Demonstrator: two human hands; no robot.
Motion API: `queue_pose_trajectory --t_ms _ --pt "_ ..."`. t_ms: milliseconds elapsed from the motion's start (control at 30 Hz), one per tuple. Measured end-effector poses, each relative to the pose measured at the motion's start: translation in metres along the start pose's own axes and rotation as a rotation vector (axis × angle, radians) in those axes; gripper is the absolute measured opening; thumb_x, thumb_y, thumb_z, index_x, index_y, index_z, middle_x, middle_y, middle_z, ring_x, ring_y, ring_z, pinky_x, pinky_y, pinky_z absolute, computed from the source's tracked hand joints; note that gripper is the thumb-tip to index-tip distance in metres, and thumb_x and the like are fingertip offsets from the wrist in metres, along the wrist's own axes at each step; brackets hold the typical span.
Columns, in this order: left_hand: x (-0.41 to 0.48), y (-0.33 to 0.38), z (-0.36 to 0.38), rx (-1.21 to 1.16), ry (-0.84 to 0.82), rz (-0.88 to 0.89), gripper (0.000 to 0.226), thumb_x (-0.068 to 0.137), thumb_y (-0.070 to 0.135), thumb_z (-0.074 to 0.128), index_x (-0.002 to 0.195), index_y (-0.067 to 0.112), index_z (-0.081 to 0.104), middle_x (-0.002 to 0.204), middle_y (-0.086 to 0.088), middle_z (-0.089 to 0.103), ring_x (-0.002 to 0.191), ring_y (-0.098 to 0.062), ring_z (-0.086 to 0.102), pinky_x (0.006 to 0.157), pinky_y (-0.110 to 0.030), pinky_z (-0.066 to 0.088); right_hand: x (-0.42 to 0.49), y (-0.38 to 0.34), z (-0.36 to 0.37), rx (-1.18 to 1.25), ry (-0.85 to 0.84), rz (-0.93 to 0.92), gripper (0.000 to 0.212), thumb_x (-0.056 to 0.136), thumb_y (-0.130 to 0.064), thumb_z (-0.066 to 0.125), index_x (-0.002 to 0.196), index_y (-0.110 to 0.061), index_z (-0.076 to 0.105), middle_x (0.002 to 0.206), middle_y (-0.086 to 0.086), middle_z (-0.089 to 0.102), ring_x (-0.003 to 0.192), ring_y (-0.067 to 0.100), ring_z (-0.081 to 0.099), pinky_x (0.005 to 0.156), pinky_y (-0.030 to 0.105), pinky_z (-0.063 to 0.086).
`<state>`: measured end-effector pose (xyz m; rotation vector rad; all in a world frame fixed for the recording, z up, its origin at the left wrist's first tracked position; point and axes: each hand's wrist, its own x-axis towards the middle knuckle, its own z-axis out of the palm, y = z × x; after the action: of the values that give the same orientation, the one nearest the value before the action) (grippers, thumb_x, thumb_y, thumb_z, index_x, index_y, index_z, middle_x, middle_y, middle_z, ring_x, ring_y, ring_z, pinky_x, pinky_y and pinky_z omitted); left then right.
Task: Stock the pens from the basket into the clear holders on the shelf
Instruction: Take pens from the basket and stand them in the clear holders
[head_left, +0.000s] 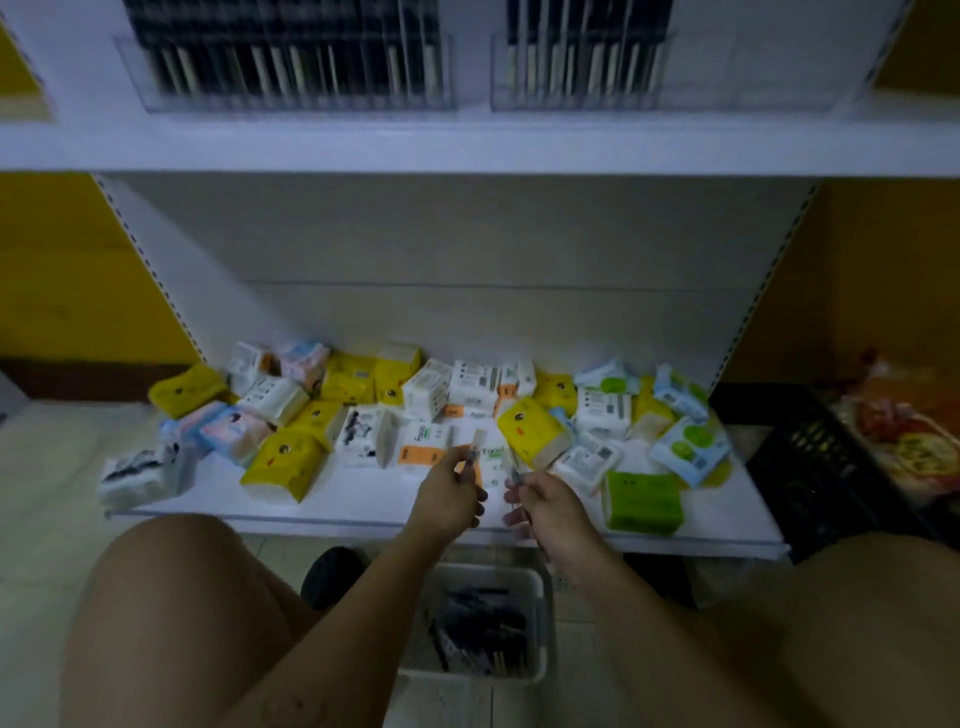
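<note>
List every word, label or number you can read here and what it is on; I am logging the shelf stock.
"Face", partly legible: white and orange tissue pack just beyond the left hand.
"Face", blurred: the pack beside it, above the right hand.
Barcodes and small print on the white tissue packs: too blurred to read.
Pens in the clear holders: no readable text.

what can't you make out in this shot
Head view only:
- Pens in the clear holders: motion-blurred, count unclear.
- Pens in each hand, left hand, right hand: small and blurred, count unclear.
- White basket: contents dark; forearms cover its sides.
- Black crate: contents too dim.
</note>
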<state>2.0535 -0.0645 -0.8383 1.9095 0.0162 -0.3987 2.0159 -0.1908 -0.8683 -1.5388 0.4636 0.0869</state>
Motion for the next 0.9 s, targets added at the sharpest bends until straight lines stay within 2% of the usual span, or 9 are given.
queue_pose_trajectory --t_ms 133,233,367,500,567,633,700,833,900 --pt "-0.007 0.036 0.003 0.166 0.042 0.183 0.017 0.102 0.026 0.04 0.105 0.016 0.053 0.089 -0.011 0.062 0.066 -0.018 0.05 0.063 -0.03 0.04 -0.013 -0.039 -0.017 -0.066 0.091 -0.2 0.016 0.102 -0.021 0.045 0.105 -0.017 0.06 0.069 -0.007 0.053 0.043 0.005 0.038 0.045 0.024 0.031" --pt "-0.021 0.068 0.005 0.102 0.115 0.346 0.027 0.097 0.039 0.051 0.093 0.016 0.063 0.074 0.004 0.061 0.065 -0.008 0.054 0.059 -0.024 0.041 -0.026 -0.066 -0.03 -0.157 0.153 -0.372 0.015 0.097 -0.035 0.055 0.09 -0.027 0.065 0.066 -0.011 0.055 0.055 0.005 0.046 0.055 0.025 0.038" --pt "-0.034 0.111 0.005 0.034 0.141 0.478 0.025 0.095 0.032 0.055 0.081 0.016 0.067 0.055 0.008 0.055 0.048 -0.002 0.051 0.054 -0.029 0.047 -0.048 -0.109 -0.044 -0.06 0.199 -0.467 0.017 0.093 -0.019 0.064 0.076 -0.021 0.064 0.062 -0.003 0.057 0.045 0.019 0.053 0.049 0.033 0.049" --pt "-0.042 0.154 0.0 0.022 0.044 0.517 0.017 0.096 0.031 0.055 0.098 0.019 0.066 0.073 -0.006 0.07 0.066 -0.018 0.067 0.059 -0.024 0.051 -0.06 -0.151 -0.053 -0.107 0.214 -0.57 0.017 0.09 -0.015 0.066 0.075 -0.022 0.066 0.063 0.0 0.063 0.059 0.014 0.065 0.061 0.035 0.053" --pt "-0.044 0.172 -0.003 -0.027 0.01 0.567 0.012 0.094 0.027 0.058 0.097 0.019 0.066 0.08 -0.008 0.072 0.075 -0.019 0.07 0.07 -0.032 0.055 -0.062 -0.168 -0.058 -0.164 0.254 -0.635 0.014 0.089 -0.017 0.067 0.077 -0.023 0.066 0.065 -0.001 0.065 0.069 0.016 0.067 0.07 0.039 0.054" --pt "-0.046 0.191 -0.008 -0.088 -0.004 0.579 0.007 0.091 0.022 0.063 0.09 0.017 0.067 0.083 -0.009 0.07 0.079 -0.023 0.069 0.073 -0.04 0.055 -0.066 -0.186 -0.065 -0.165 0.267 -0.668 0.006 0.09 -0.019 0.068 0.093 -0.014 0.068 0.072 0.004 0.067 0.077 0.019 0.068 0.078 0.041 0.055" --pt "-0.046 0.212 -0.013 -0.11 0.007 0.585 0.008 0.088 0.019 0.067 0.089 0.011 0.07 0.083 -0.008 0.069 0.078 -0.022 0.066 0.073 -0.039 0.055 -0.07 -0.205 -0.071 -0.196 0.288 -0.708 0.018 0.09 -0.024 0.067 0.104 -0.012 0.068 0.083 0.008 0.069 0.084 0.022 0.068 0.082 0.046 0.055" --pt "-0.053 0.26 -0.027 -0.039 0.011 0.703 0.008 0.087 0.019 0.068 0.094 0.019 0.072 0.084 0.0 0.073 0.082 -0.014 0.069 0.08 -0.035 0.056 -0.077 -0.249 -0.087 -0.226 0.312 -0.784 0.011 0.09 -0.022 0.066 0.1 -0.02 0.068 0.092 0.0 0.071 0.088 0.016 0.068 0.083 0.047 0.056" --pt "-0.061 0.286 -0.032 -0.01 -0.024 0.768 0.019 0.089 0.019 0.066 0.108 0.022 0.066 0.087 0.0 0.072 0.08 -0.011 0.07 0.08 -0.036 0.058 -0.082 -0.271 -0.096 -0.217 0.322 -0.827 0.016 0.09 -0.018 0.065 0.106 -0.02 0.067 0.092 -0.002 0.071 0.087 0.015 0.068 0.081 0.047 0.057"
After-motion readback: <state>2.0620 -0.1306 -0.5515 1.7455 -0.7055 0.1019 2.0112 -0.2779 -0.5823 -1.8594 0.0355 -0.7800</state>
